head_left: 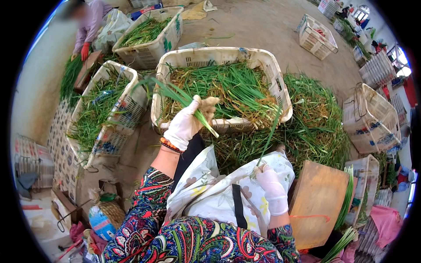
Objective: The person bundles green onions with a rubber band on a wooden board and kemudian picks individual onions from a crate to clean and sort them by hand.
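Note:
My left hand [188,120], in a white glove with beaded bracelets at the wrist, is closed around a few green onions [171,94]. Their leaves point up and left, and the pale stem ends stick out below the palm. Over my lap, my right hand [271,186], also gloved, pinches the lower end of a long thin green onion leaf [272,131] that rises past the crate's front corner. In front of me stands a white plastic crate [219,52] full of green onions and yellowed leaves. A pale flowered apron [201,188] covers my lap.
Loose leaves [315,118] are heaped around the crate's right side. A wooden board [318,201] leans at my right beside bundled green onions [346,197]. More crates [105,136] stand left, behind and right. At the far left, a person's red-gloved hand [85,51] is near a green bundle.

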Action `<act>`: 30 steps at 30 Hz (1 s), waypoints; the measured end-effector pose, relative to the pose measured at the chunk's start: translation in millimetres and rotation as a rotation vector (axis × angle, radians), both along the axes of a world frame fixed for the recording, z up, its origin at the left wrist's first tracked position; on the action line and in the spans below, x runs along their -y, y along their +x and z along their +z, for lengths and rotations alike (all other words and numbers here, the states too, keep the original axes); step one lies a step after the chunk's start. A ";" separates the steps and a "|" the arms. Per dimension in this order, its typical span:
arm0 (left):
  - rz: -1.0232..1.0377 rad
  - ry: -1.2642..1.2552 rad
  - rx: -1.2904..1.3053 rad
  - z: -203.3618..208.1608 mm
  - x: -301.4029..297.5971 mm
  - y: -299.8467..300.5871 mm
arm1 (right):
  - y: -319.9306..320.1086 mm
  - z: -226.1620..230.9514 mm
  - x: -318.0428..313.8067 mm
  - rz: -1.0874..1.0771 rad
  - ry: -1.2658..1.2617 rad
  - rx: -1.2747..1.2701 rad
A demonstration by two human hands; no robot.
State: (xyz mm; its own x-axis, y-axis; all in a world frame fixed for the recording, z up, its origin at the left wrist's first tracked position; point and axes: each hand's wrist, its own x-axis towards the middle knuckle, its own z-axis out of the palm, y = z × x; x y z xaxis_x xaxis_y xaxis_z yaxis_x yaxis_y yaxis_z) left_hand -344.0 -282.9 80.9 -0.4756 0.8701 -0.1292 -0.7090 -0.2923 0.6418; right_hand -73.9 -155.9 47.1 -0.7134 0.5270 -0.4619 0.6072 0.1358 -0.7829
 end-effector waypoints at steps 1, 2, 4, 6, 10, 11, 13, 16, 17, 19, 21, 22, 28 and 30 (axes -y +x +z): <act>-0.058 0.016 -0.032 -1.6 -0.9 3.6 | -1.5 1.8 -1.1 0.116 0.335 0.330; -0.116 0.032 -0.064 -2.4 -2.0 8.8 | -5.8 3.9 -1.3 0.066 0.004 0.225; -0.122 0.118 -0.146 2.3 -7.2 27.6 | -38.9 46.1 11.3 -0.030 -0.651 0.001; -0.183 0.223 -0.148 -0.2 -14.7 43.3 | -61.3 66.8 24.4 0.117 -1.023 -0.102; -0.243 0.106 -0.147 17.9 -15.2 66.2 | -74.1 40.4 41.5 0.048 -0.817 -0.356; -0.255 0.070 -0.160 4.2 -11.7 62.2 | -73.9 37.5 44.7 -0.026 -0.609 -0.320; -0.168 -0.099 -0.192 -7.2 -5.4 67.6 | -67.6 23.9 47.1 -0.104 -0.305 -0.253; -0.198 -0.231 -0.180 -5.2 0.5 76.5 | -67.1 -0.3 54.6 -0.073 0.066 -0.292; -0.233 -0.246 -0.166 -5.9 1.8 77.1 | -62.2 0.6 53.5 -0.111 -0.122 -0.302; -0.263 -0.269 -0.129 3.3 2.9 82.9 | -65.4 21.4 53.3 -0.237 -0.282 -0.357; -0.246 -0.253 -0.080 -0.9 2.8 88.2 | -66.8 14.6 43.8 -0.310 -0.363 -0.335; -0.180 -0.251 -0.089 -0.5 1.5 91.0 | -68.1 5.6 39.1 -0.402 -0.413 -0.412; 0.069 -0.176 0.027 -17.5 11.8 59.5 | -23.6 0.3 -0.3 -0.050 -0.584 -0.256; 0.056 -0.189 -0.031 -8.4 13.7 55.2 | -4.3 -9.1 2.4 0.171 0.324 0.043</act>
